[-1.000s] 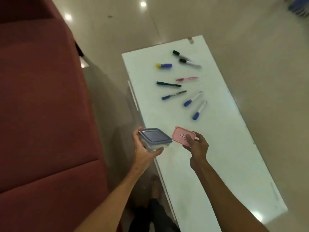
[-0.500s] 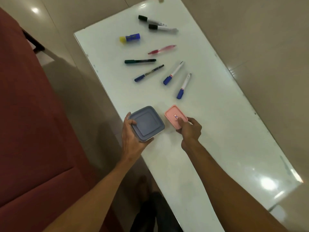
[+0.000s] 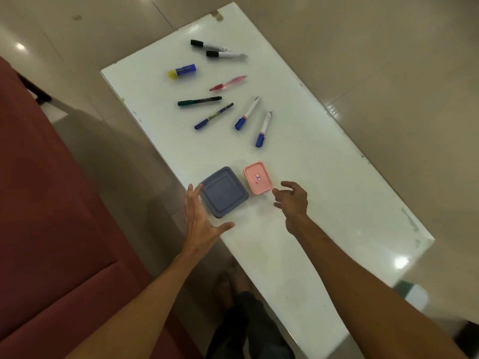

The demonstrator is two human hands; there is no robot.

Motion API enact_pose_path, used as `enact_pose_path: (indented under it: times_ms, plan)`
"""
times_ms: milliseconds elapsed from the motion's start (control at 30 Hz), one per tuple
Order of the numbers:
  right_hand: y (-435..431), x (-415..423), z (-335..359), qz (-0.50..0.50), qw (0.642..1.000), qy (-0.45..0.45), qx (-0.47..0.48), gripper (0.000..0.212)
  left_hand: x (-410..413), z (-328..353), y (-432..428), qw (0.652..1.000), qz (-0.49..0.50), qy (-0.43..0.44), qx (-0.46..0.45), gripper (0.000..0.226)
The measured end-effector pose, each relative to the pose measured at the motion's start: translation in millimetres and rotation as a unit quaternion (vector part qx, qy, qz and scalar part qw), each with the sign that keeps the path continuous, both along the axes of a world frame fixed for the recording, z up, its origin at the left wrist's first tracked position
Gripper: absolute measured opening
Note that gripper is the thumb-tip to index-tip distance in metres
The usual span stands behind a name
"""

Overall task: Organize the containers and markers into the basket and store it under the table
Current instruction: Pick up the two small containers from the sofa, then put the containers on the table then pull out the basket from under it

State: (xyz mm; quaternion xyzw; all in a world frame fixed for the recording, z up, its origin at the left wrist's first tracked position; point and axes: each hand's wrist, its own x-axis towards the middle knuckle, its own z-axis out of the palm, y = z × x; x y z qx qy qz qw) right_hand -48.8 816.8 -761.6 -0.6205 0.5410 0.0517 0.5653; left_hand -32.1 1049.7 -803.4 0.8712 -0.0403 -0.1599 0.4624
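A square container with a grey-blue lid (image 3: 224,191) rests on the white table (image 3: 324,193) near its left edge. Right beside it lies a small pink container (image 3: 258,180) with a sticker on the lid. My left hand (image 3: 201,221) is spread open just left of the grey container, fingers apart, not gripping it. Just right of the pink container my right hand (image 3: 293,200) hovers with loosely curled fingers and holds nothing. Farther up the table lie several markers and pens, among them a blue-capped marker (image 3: 263,129), a green pen (image 3: 199,101) and a pink pen (image 3: 228,83). No basket is in view.
A red sofa (image 3: 51,203) fills the left side, with a narrow gap of tiled floor between it and the table. My legs and a foot (image 3: 228,294) show below the table's near edge. A blue and yellow glue stick (image 3: 182,71) lies at the far left of the table.
Both containers were held above the table edge a second ago. They now rest on the table and both hands have let go and drawn back slightly.
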Motion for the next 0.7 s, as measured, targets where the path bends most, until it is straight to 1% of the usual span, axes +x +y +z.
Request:
enact_pose_path:
  times_ms: [100, 200, 333, 467, 567, 700]
  plan:
    - [1.7, -27.7, 47.7, 0.007, 1.000, -0.011, -0.009, 0.032, -17.1, 46.5, -5.5, 1.000, -0.017, 0.011, 0.008, 0.122]
    - [-0.4, -55.7, 99.3, 0.022, 0.999, -0.031, -0.022, 0.030, -35.9, 95.9, -21.8, 0.998, -0.060, 0.019, 0.023, 0.116]
    - [-20.7, -98.8, 160.7, 0.059, 0.996, -0.052, -0.043, 0.032, -64.3, 154.7, -61.4, 0.993, -0.101, 0.040, 0.051, 0.099]
    - [-65.2, -149.5, 200.1, 0.090, 0.991, -0.068, -0.078, 0.037, -96.9, 197.7, -112.0, 0.989, -0.137, 0.050, 0.031, 0.083]
    - [-113.7, -193.8, 218.2, 0.092, 0.988, -0.075, -0.098, 0.041, -128.9, 220.3, -158.4, 0.985, -0.164, 0.047, 0.009, 0.075]
    - [-183.4, -252.6, 230.8, 0.087, 0.987, -0.085, -0.110, 0.043, -177.3, 241.2, -228.5, 0.980, -0.194, 0.037, 0.003, 0.067]
